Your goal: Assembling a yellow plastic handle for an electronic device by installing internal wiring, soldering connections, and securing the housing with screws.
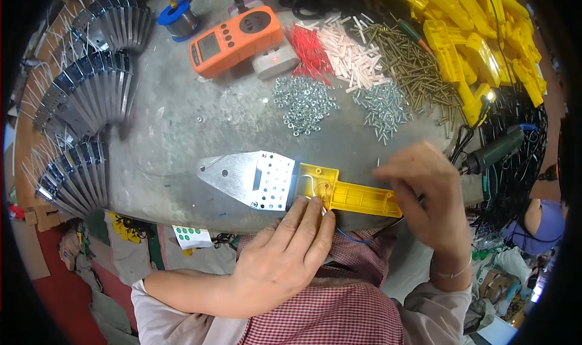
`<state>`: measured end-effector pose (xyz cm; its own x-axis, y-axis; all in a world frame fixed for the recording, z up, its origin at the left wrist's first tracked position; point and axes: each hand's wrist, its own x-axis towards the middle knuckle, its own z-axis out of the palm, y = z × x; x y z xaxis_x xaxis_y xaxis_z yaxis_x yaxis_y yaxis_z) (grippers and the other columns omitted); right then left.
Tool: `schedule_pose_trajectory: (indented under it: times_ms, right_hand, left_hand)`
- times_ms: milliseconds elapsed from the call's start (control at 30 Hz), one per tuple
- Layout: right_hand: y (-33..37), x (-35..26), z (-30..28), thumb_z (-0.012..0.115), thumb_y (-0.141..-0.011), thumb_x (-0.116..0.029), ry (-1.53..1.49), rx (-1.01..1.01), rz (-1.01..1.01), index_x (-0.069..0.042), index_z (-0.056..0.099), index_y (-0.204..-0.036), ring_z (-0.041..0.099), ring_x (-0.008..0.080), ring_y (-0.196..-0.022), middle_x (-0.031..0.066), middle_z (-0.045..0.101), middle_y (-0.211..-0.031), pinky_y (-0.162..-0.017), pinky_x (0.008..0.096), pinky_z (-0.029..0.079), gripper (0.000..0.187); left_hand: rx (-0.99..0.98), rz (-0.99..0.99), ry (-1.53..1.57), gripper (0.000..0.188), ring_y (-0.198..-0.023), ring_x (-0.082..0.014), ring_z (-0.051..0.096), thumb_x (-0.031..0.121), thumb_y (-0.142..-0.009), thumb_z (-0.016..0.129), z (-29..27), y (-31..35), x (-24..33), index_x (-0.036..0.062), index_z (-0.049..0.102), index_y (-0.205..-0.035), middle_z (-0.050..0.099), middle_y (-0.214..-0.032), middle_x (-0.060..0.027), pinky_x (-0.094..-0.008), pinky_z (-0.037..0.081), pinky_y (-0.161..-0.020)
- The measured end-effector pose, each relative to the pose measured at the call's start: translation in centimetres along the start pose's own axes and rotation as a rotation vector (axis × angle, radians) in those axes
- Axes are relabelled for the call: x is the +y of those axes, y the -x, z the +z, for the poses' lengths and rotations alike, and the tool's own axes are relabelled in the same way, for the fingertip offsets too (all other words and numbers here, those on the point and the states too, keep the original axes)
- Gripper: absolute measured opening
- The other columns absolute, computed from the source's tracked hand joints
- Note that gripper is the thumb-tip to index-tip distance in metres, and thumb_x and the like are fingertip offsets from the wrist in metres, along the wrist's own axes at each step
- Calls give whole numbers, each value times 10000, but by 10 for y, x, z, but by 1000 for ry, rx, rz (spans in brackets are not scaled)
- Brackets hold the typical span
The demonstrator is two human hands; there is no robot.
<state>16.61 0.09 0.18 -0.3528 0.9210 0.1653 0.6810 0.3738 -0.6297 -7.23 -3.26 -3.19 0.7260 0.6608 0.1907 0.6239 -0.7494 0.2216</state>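
My left hand [282, 257] is closest: fingers straight and pressed together, tips down by the white wires [313, 180] at the near edge of a yellow plastic handle shell [367, 199]. Shell's lying on the surface [163, 193] right in front of me, its left end up against a pointed, perforated metal plate [239, 178]. My right hand [427, 181] hangs over the shell's right end, fingers curled; can't tell if they're pinching anything.

What could bite me, I reckon: let up with the left fingertips and the wires might spring out, or snag the blue wire [351, 237] and drag the lot sideways.

My left thumb's hidden, so are the wire ends under my fingertips. Farther back, the hex nuts [303, 105] and small screws [385, 111] are too tiny to make out individual threads.
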Motion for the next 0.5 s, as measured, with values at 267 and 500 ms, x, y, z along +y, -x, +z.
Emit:
schedule_pose_trajectory:
  times_ms: [267,500]
  right_hand:
    - [85,22,10,582,-648,30,435,27,280,-24,650,-998,496,352,-1186,134,576,-1124,-1052,469,354,361]
    - [93,25,6,668,-705,-34,243,44,55,-79,667,-969,609,286,-952,74,624,-933,-993,475,416,269]
  left_hand:
    - [-63,119,-217,436,-987,-265,646,250,-754,628,4,-10,0,15,584,-1119,626,-1096,-194,-271,504,-658]
    - [188,184,-34,275,-729,-178,679,157,-805,555,20,-18,-22,11,612,-1031,681,-861,-120,-205,469,-499]
